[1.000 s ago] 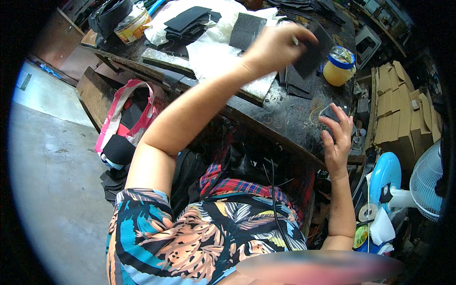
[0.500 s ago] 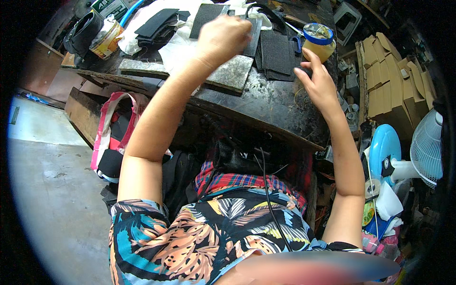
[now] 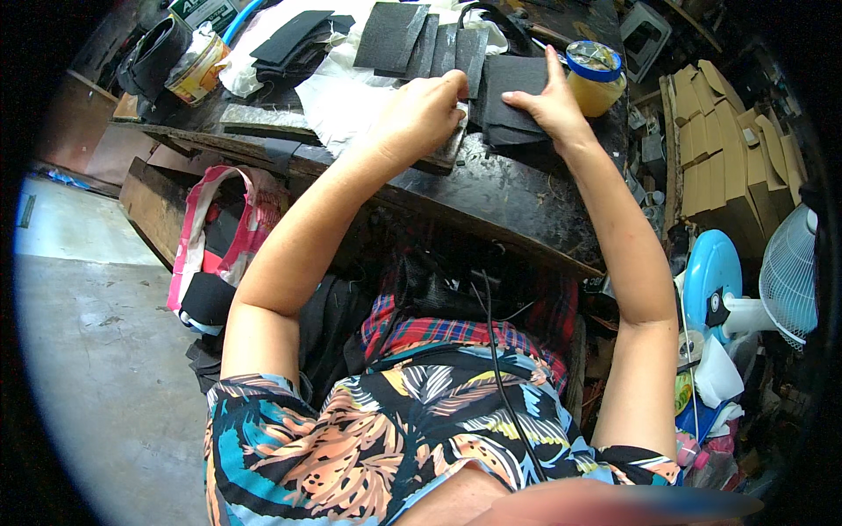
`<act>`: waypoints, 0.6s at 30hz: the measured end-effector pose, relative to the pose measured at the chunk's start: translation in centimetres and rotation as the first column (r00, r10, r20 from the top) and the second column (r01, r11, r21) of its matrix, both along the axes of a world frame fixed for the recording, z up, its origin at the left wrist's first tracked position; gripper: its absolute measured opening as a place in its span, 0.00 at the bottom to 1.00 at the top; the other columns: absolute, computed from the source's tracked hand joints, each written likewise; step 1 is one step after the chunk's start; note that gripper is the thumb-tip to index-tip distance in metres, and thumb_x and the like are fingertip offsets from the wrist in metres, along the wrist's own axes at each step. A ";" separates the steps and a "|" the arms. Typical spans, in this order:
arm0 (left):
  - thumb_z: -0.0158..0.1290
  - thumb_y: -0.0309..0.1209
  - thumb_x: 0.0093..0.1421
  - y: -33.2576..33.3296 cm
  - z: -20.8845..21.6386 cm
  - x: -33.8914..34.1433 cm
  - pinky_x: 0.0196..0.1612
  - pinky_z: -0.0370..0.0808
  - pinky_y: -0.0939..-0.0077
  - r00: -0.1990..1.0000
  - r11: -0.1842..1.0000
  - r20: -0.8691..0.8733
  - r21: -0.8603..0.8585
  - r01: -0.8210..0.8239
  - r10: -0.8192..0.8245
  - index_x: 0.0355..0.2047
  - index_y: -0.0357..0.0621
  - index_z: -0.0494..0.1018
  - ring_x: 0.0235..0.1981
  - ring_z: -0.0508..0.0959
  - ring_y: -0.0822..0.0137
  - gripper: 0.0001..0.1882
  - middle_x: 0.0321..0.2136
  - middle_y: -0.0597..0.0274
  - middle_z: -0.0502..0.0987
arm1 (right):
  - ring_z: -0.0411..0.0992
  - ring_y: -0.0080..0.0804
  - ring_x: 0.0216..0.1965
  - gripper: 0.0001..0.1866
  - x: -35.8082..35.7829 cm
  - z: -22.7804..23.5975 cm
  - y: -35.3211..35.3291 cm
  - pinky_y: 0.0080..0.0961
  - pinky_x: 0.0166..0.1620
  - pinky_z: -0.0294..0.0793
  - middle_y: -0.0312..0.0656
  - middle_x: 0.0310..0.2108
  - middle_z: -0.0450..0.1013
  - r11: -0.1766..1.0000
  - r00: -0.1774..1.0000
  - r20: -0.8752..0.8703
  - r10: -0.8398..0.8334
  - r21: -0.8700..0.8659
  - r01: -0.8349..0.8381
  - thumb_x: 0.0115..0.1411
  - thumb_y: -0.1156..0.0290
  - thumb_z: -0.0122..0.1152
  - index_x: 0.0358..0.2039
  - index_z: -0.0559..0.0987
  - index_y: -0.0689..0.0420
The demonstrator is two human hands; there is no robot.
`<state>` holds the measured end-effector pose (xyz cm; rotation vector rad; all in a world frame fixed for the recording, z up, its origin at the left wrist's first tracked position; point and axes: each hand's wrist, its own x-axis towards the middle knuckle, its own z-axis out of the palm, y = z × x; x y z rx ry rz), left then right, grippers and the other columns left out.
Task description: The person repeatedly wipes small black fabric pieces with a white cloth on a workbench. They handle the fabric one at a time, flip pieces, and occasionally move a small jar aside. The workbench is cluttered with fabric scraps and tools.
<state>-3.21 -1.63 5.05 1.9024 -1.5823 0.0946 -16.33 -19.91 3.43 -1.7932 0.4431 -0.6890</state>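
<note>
My left hand (image 3: pixel 421 118) is closed over the near edge of the workbench, its fingers curled together. Whatever they pinch, if anything, is hidden. Just beyond it lies a row of overlapping dark rectangular pieces (image 3: pixel 390 39), flat and fabric-like. To the right is a stack of black rectangular pieces (image 3: pixel 517 79). My right hand (image 3: pixel 557 110) rests at this stack's right side, thumb and forefinger stretched apart. A blue-rimmed jar of yellowish stuff (image 3: pixel 596 88) stands right beside that hand. A pale slab (image 3: pixel 456 149) shows partly under my left hand.
White sheeting (image 3: pixel 333 110) and another pile of black pieces (image 3: pixel 294 44) lie on the left of the bench (image 3: pixel 535 197). A yellow tub (image 3: pixel 197 70) stands at the far left. Cardboard (image 3: pixel 728 149) and a fan (image 3: pixel 789 276) are on the right.
My left hand has drawn back toward me, uncovering the row of dark pieces. My right hand has moved left from in front of the jar onto the black stack.
</note>
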 end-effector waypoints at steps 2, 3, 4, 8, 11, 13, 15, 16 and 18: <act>0.57 0.28 0.56 0.1 -0.1 0.3 0.40 0.76 0.62 0.997 1.000 -0.073 0.006 0.003 -0.002 0.39 0.42 0.69 0.38 0.80 0.51 0.12 0.34 0.51 0.80 | 0.68 0.37 0.54 0.58 -2.0 0.5 0.0 0.28 0.55 0.69 0.54 0.58 0.64 1.000 0.999 -0.037 -0.006 -0.031 0.005 0.45 0.77 0.72 0.70 0.44 0.58; 0.57 0.28 0.57 0.3 -0.2 0.4 0.39 0.76 0.64 0.995 1.000 -0.095 0.013 0.016 -0.015 0.40 0.42 0.69 0.37 0.81 0.52 0.12 0.34 0.51 0.80 | 0.69 0.36 0.53 0.56 -2.8 0.7 0.1 0.28 0.55 0.69 0.53 0.59 0.63 0.985 0.996 -0.072 -0.061 -0.165 0.049 0.46 0.77 0.72 0.70 0.46 0.56; 0.58 0.29 0.57 0.4 -0.3 0.4 0.39 0.76 0.65 0.996 1.000 -0.091 0.009 0.019 -0.018 0.40 0.42 0.70 0.36 0.81 0.52 0.13 0.34 0.51 0.80 | 0.69 0.38 0.54 0.57 -4.2 0.7 0.3 0.27 0.57 0.66 0.54 0.59 0.65 0.935 0.985 -0.091 -0.148 -0.338 0.109 0.44 0.75 0.73 0.69 0.46 0.60; 0.59 0.33 0.57 0.4 -0.8 -0.9 0.35 0.75 0.67 0.993 0.991 -0.022 -0.081 0.111 -0.113 0.40 0.41 0.71 0.30 0.80 0.57 0.13 0.32 0.53 0.80 | 0.62 0.38 0.60 0.56 -9.5 0.6 1.6 0.29 0.61 0.60 0.54 0.65 0.57 0.923 0.981 -0.092 -0.170 -0.365 0.126 0.48 0.70 0.73 0.70 0.45 0.57; 0.59 0.33 0.58 -0.2 -0.9 -2.8 0.32 0.74 0.69 0.978 0.983 -0.097 -0.035 0.182 -0.185 0.39 0.39 0.72 0.25 0.77 0.62 0.13 0.30 0.54 0.79 | 0.49 0.38 0.68 0.53 -12.5 0.5 2.3 0.32 0.68 0.50 0.53 0.70 0.45 0.807 0.967 -0.093 -0.237 -0.573 0.143 0.52 0.71 0.70 0.69 0.45 0.62; 0.58 0.35 0.58 -0.7 -0.7 -4.0 0.36 0.75 0.66 0.965 0.973 -0.142 0.037 0.227 -0.220 0.38 0.40 0.73 0.31 0.79 0.57 0.13 0.31 0.53 0.80 | 0.50 0.37 0.68 0.50 -13.0 -0.1 2.5 0.31 0.67 0.51 0.52 0.70 0.45 0.879 0.977 -0.007 -0.214 -0.437 0.190 0.53 0.75 0.69 0.69 0.46 0.62; 0.59 0.34 0.58 -1.1 -0.5 -5.0 0.31 0.73 0.71 0.952 0.962 -0.160 0.039 0.270 -0.260 0.38 0.38 0.75 0.26 0.77 0.65 0.13 0.29 0.56 0.80 | 0.52 0.35 0.67 0.48 -13.2 -0.6 2.5 0.30 0.66 0.54 0.52 0.69 0.47 0.947 0.971 0.119 -0.207 -0.226 0.230 0.54 0.82 0.65 0.69 0.46 0.61; 0.59 0.34 0.58 -1.3 -0.4 -5.4 0.31 0.74 0.71 0.940 0.956 -0.189 0.022 0.293 -0.284 0.38 0.38 0.75 0.26 0.77 0.65 0.13 0.29 0.56 0.80 | 0.53 0.35 0.67 0.49 -13.2 -0.9 2.5 0.30 0.66 0.55 0.51 0.69 0.47 0.939 0.963 0.176 -0.204 -0.241 0.243 0.53 0.81 0.66 0.69 0.46 0.61; 0.59 0.35 0.57 -1.7 -0.3 -6.2 0.32 0.74 0.72 0.920 0.947 -0.250 0.028 0.319 -0.303 0.39 0.38 0.76 0.27 0.77 0.65 0.14 0.29 0.56 0.80 | 0.54 0.34 0.67 0.51 -13.3 -1.5 2.6 0.30 0.66 0.55 0.51 0.69 0.47 0.927 0.940 0.252 -0.230 -0.238 0.291 0.52 0.80 0.68 0.69 0.45 0.60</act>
